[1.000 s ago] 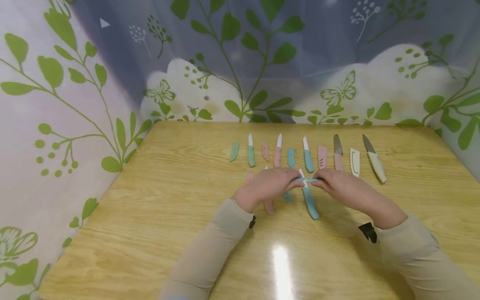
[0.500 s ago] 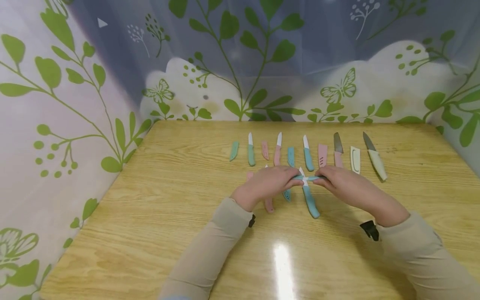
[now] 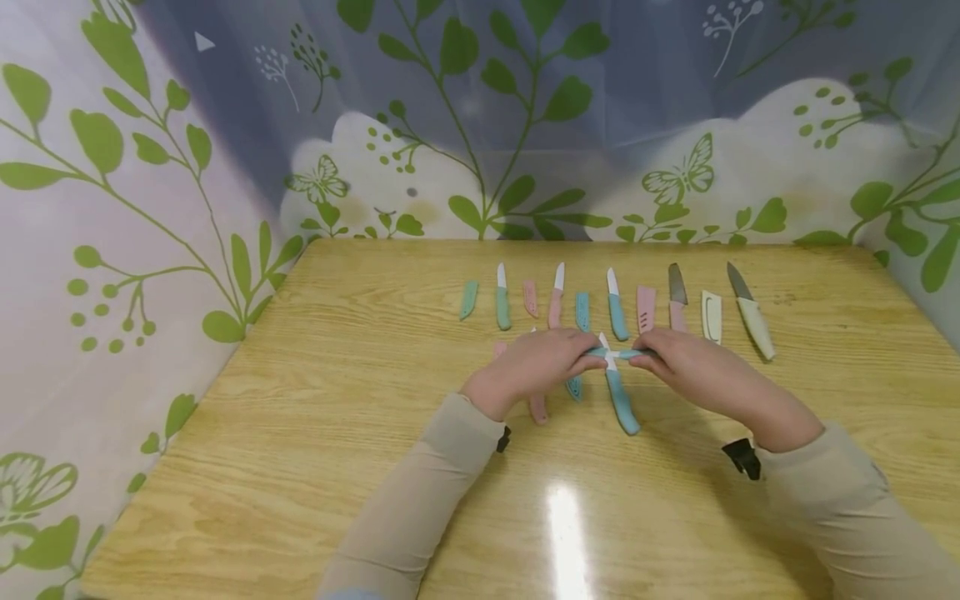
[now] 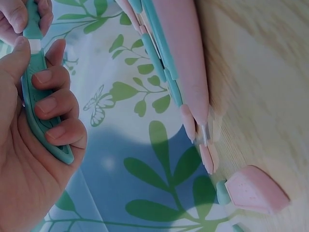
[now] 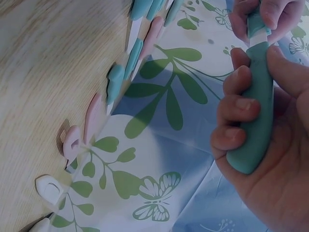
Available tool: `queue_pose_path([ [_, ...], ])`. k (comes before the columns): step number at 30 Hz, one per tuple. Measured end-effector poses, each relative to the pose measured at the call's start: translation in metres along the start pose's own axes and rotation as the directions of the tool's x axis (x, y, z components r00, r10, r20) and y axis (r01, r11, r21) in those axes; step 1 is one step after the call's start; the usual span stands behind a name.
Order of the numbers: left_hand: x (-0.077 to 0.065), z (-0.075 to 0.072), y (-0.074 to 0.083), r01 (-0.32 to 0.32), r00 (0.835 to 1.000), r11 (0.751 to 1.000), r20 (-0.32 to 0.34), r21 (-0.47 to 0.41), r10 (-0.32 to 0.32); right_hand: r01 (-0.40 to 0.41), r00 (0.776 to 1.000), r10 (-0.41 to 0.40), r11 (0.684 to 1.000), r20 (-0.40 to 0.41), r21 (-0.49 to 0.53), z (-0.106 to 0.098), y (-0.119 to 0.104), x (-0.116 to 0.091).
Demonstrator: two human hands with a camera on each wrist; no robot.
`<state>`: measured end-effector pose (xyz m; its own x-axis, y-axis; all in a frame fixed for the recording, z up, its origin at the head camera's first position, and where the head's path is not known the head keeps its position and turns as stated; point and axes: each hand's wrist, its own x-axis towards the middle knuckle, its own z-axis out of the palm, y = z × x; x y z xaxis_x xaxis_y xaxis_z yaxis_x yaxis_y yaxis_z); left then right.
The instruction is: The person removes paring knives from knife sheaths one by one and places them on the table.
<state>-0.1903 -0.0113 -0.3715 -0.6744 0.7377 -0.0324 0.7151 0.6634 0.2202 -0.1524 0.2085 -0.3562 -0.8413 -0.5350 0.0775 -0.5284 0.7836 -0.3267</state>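
Observation:
Both hands work on one teal paring knife above the table. My left hand grips its teal sheath, fingers curled round it in the left wrist view. Its handle lies in the curled fingers of my right hand. A short white strip of blade shows between sheath and handle; the rest of the blade is inside the sheath. Below them lies a blue knife with a white blade, a blue sheath to its left. A pink knife is partly hidden under my left hand.
Along the back of the wooden table runs a row of knives and sheaths: green knife, pink knife, blue knife, dark-bladed pink knife and cream knife. A patterned cloth hangs behind.
My right hand has shifted slightly to the right, away from the left. A white strip of blade now shows between the sheath and handle, which looked joined a second ago.

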Motion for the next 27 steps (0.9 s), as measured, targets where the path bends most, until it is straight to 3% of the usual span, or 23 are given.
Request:
queue_pose_path([
  [27, 0.0014, -0.001, -0.0014, 0.002, 1.0, 1.0, -0.003, 0.005, -0.002, -0.012, 1.0, 0.012, 1.0, 0.017, 0.001, -0.0042, 0.0018, -0.0019],
])
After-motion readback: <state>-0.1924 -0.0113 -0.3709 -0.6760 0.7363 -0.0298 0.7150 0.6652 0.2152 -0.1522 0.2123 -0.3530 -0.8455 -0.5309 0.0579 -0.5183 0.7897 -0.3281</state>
